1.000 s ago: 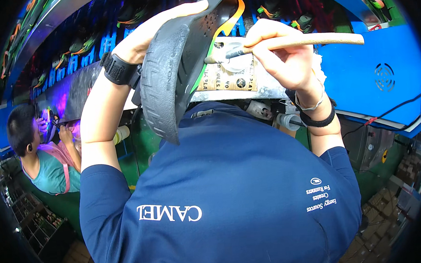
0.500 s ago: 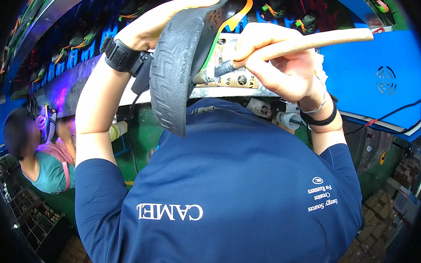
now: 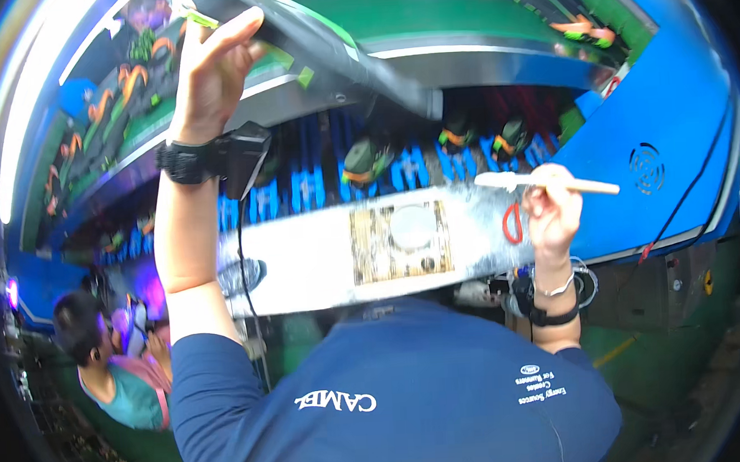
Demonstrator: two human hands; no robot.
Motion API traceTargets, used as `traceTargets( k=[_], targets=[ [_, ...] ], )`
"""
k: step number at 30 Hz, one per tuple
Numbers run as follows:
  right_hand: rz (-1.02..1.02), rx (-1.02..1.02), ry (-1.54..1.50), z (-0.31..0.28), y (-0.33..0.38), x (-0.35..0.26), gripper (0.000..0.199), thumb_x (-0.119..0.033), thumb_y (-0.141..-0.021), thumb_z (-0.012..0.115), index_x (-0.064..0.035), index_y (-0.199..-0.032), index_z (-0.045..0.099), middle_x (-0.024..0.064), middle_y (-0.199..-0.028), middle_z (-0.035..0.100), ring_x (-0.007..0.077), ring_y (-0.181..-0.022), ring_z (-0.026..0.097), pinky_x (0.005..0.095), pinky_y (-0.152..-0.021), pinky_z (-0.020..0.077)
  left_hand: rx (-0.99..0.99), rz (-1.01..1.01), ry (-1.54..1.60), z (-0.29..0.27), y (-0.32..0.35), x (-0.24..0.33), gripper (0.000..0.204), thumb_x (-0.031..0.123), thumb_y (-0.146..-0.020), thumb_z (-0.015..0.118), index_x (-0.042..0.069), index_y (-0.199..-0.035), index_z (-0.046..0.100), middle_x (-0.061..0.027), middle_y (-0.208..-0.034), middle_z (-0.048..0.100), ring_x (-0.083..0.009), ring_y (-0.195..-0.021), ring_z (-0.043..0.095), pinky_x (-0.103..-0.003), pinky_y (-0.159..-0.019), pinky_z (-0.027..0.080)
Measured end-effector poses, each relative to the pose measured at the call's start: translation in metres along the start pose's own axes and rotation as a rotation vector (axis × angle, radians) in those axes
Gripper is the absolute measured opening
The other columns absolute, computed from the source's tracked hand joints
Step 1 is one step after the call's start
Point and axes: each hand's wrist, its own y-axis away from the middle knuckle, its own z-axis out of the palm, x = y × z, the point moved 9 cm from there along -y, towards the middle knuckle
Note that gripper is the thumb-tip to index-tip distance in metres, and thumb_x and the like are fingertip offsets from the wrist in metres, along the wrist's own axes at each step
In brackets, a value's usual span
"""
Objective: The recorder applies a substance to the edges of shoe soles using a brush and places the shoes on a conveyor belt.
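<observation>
High at the upper left, my left hand [image 3: 212, 84] is closed on a black shoe [image 3: 327, 45] with green trim. The shoe is blurred by motion and hangs over a green conveyor belt [image 3: 426, 15]. My right hand [image 3: 553, 209] pinches a brush [image 3: 592, 187] by its pale wooden handle. Its whitish bristle end points left, above the right part of the white workbench [image 3: 312, 251]. On that bench lies a patterned sheet [image 3: 371, 260] with a round, pale dish [image 3: 412, 226] on it. A red handle [image 3: 513, 223] rests near my right hand.
Behind the bench, blue racks [image 3: 307, 189] carry several dark shoes with orange and green parts. More shoes [image 3: 132, 84] ride the belt at the left. A blue machine housing [image 3: 609, 164] stands at the right. A co-worker [image 3: 131, 386] is at the left. A black cable [image 3: 245, 279] hangs from my left wrist.
My left hand has carried the shoe up and away over the belt. My right hand has moved the brush off the shoe, down and to the right. The view has tilted further outward.
</observation>
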Motion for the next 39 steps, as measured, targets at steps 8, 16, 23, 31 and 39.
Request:
traceTargets(
  k=[8, 16, 23, 31, 39],
  targets=[
    [0.078, 0.204, -0.104, -0.069, 0.019, -0.004, 0.015, -0.01, -0.076, 0.049, 0.0012, -0.087, 0.05, 0.006, -0.064, 0.048, 0.0079, -0.047, 0.037, 0.0206, -0.043, 0.0305, 0.248, -0.067, -0.711, 0.021, -0.06, -0.071, 0.086, 0.029, -0.06, 0.075, -0.013, -0.117, 0.027, -0.0156, -0.096, 0.054, -0.023, -0.087, 0.055, -0.028, -0.08, 0.042],
    [0.178, 0.319, -0.065, -0.116, 0.021, 0.005, 0.016, -0.012, -0.076, 0.046, 0.0002, -0.086, 0.048, 0.0054, -0.063, 0.046, 0.0089, -0.046, 0.037, 0.0224, -0.043, 0.031, 0.17, -0.29, -1.157, 0.051, -0.063, -0.1, 0.111, 0.036, -0.056, 0.076, -0.015, -0.124, 0.004, -0.019, -0.083, 0.058, -0.0239, -0.079, 0.059, -0.029, -0.07, 0.047],
    [0.062, 0.44, -0.025, -0.139, 0.045, -0.019, 0.016, -0.011, -0.075, 0.045, 0.0013, -0.084, 0.049, 0.0063, -0.061, 0.046, 0.0091, -0.045, 0.037, 0.0215, -0.043, 0.0326, -0.339, -0.593, -1.314, 0.128, -0.22, -0.186, 0.066, 0.051, -0.063, 0.063, -0.003, -0.099, 0.053, -0.0173, -0.091, 0.058, -0.027, -0.081, 0.057, -0.035, -0.069, 0.046],
    [0.136, 0.33, -0.043, -0.126, 0.021, 0.013, 0.017, -0.015, -0.079, 0.044, 0.0008, -0.087, 0.048, 0.0047, -0.064, 0.045, 0.0081, -0.045, 0.037, 0.0193, -0.04, 0.0288, -0.526, -0.479, -1.616, 0.061, -0.214, -0.187, 0.046, 0.044, -0.073, 0.056, -0.001, -0.084, 0.06, -0.0151, -0.088, 0.058, -0.0271, -0.081, 0.057, -0.038, -0.065, 0.046],
    [0.199, 0.309, -0.103, -0.093, 0.022, 0.031, 0.016, -0.012, -0.076, 0.046, 0.0013, -0.085, 0.049, 0.0066, -0.061, 0.046, 0.0087, -0.044, 0.036, 0.0212, -0.039, 0.029, 0.042, -0.771, -2.037, -0.198, -0.159, -0.06, 0.056, 0.046, -0.056, 0.069, -0.001, -0.085, 0.062, -0.0173, -0.083, 0.061, -0.0258, -0.077, 0.059, -0.034, -0.067, 0.046]
  ],
)
